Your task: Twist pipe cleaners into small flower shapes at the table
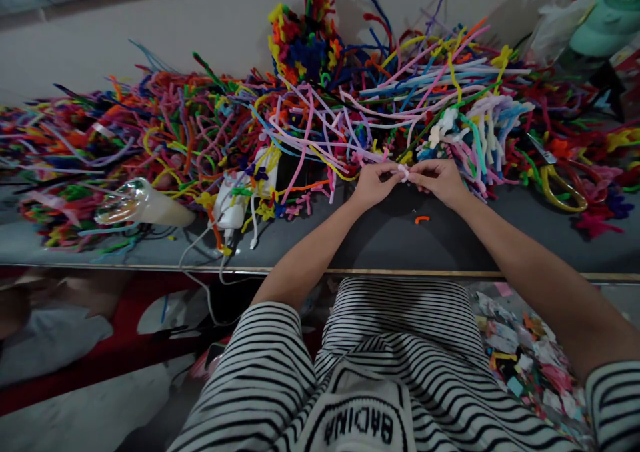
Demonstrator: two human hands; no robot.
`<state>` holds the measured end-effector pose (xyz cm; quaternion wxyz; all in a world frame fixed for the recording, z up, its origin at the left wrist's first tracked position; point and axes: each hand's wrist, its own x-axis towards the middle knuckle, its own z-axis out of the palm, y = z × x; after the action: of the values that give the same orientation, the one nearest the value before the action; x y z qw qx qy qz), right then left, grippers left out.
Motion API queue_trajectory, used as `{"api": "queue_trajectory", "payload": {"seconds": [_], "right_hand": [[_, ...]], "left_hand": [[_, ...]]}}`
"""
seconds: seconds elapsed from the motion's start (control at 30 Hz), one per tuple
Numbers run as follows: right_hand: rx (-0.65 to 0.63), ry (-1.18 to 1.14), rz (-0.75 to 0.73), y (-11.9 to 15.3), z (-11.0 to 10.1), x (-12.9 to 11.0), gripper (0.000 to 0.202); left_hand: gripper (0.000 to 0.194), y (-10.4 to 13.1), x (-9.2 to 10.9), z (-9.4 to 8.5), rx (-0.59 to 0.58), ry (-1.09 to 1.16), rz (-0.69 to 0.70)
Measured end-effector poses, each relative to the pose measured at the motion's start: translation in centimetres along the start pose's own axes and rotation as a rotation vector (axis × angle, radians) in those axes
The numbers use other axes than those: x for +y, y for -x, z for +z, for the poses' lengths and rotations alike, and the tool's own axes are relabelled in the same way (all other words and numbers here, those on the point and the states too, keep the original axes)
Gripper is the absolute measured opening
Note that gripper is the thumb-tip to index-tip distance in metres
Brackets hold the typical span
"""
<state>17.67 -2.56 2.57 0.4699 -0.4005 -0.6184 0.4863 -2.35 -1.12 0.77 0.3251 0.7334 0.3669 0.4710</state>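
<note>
Between the fingertips of both hands is a small pale pink pipe cleaner (403,171), bent into a little looped shape. My left hand (376,184) pinches it from the left, and my right hand (440,180) grips its other side with thumb and finger. The two hands nearly meet above the grey table (390,249). Just beyond them lies a heap of loose pipe cleaners (320,119) in many colours. A short orange pipe cleaner piece (423,219) rests on the table below my right hand.
Yellow-handled scissors (563,189) lie at the right. A white power strip (233,202) with cables and a cloudy plastic bottle-like container (145,205) are at the left. A colourful bundle (305,39) stands at the back. Scraps (530,345) fill the space below the table edge.
</note>
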Motion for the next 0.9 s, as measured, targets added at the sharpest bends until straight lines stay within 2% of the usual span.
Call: {"api": "queue_trajectory", "payload": {"seconds": [0.27, 0.53, 0.63, 0.73, 0.8, 0.9], "right_hand": [[-0.027, 0.033, 0.033, 0.0, 0.2, -0.5, 0.049], [0.017, 0.048, -0.029, 0.0, 0.3, 0.9, 0.044], [0.047, 0.09, -0.094, 0.0, 0.2, 1.0, 0.038], [0.057, 0.168, -0.106, -0.1, 0.1, 0.8, 0.035], [0.098, 0.154, -0.071, -0.1, 0.1, 0.7, 0.036], [0.178, 0.114, -0.058, -0.2, 0.2, 0.5, 0.038]], "left_hand": [[0.015, 0.3, 0.3, -0.1, -0.034, -0.11, 0.008], [0.015, 0.1, -0.2, 0.5, -0.061, -0.178, 0.028], [0.03, 0.2, -0.3, 0.9, -0.086, -0.152, 0.023], [0.036, 0.2, -0.5, 1.0, -0.01, -0.1, -0.01], [0.039, 0.1, -1.0, 1.0, 0.05, 0.007, -0.077], [0.045, -0.1, -1.7, 1.1, 0.063, 0.181, -0.189]]}}
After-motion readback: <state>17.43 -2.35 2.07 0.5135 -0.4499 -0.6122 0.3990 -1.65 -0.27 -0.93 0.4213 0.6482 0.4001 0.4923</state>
